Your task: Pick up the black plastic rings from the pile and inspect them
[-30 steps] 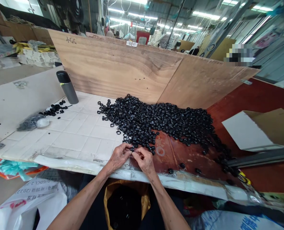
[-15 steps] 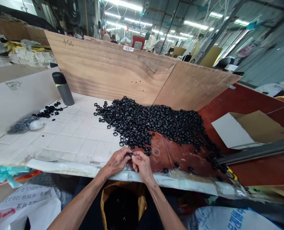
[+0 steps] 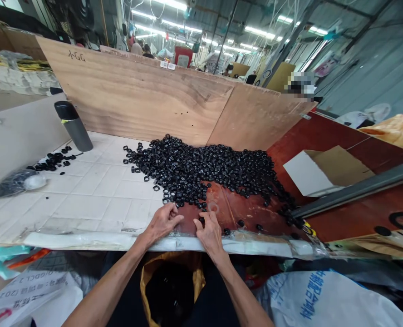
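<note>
A big heap of small black ring-shaped pieces [image 3: 194, 168] spreads over the white-and-red worktop in front of me. At its near edge, my left hand [image 3: 161, 222] has its fingers curved and the thumb held apart; nothing shows in its grasp. To the right, over the red surface, my right hand [image 3: 210, 230] pinches a small black ring [image 3: 201, 220] between thumb and fingers. A few loose black pieces [image 3: 241, 223] lie on the red board beyond that hand. Below the table edge, a yellow-brown bag [image 3: 144, 290] stands open with dark contents, too dim to make out.
A grey bottle [image 3: 77, 129] stands at the back left, near scattered black bits [image 3: 53, 161] and a clear bag of dark pieces [image 3: 12, 181]. A wooden partition [image 3: 136, 95] closes the back. At right are an open carton [image 3: 307, 175] and a metal bar [image 3: 358, 188].
My hands, together around a small black piece before, have moved apart. My left hand is now without a visible piece, while the right pinches a black ring. The view has shifted slightly right.
</note>
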Demonstrator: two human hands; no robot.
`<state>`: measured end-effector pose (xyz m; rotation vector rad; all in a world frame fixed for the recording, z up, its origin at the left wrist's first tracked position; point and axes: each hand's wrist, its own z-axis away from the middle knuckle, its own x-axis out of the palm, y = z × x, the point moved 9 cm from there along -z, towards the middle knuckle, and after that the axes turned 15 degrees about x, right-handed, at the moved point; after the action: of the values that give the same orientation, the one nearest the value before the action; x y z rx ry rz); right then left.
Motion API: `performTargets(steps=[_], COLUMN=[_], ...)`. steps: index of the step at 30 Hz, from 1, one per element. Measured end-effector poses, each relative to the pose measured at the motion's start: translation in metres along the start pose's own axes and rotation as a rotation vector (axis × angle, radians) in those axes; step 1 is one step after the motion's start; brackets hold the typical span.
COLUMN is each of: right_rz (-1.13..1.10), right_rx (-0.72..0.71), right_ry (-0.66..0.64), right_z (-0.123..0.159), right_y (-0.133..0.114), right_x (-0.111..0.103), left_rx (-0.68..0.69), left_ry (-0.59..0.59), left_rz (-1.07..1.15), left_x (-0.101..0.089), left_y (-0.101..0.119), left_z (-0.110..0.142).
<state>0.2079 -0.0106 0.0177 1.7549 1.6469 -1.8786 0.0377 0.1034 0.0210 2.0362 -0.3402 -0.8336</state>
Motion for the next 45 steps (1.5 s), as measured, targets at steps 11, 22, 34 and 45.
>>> performTargets(steps=[11,22,34,45], right_rz=[-0.483,-0.704,-0.844,-0.911], right_rx=[0.103,0.244,0.326,0.353], right_ry=[-0.414,-0.411,-0.523,-0.532], right_z=[0.0,-0.004,0.003,0.004], right_y=[-0.014,-0.012,-0.013,-0.011], right_x=[0.027,0.038,0.046,0.042], left_rx=[-0.099,-0.037,0.128,-0.064], left_ry=[0.231,0.135,0.102,0.132], left_rz=[-0.168,-0.43,-0.07,0.238], left_x=[-0.01,-0.011,0.001,-0.001], left_y=[-0.027,-0.007,-0.001,-0.002], left_z=[-0.002,0.0,-0.003,-0.002])
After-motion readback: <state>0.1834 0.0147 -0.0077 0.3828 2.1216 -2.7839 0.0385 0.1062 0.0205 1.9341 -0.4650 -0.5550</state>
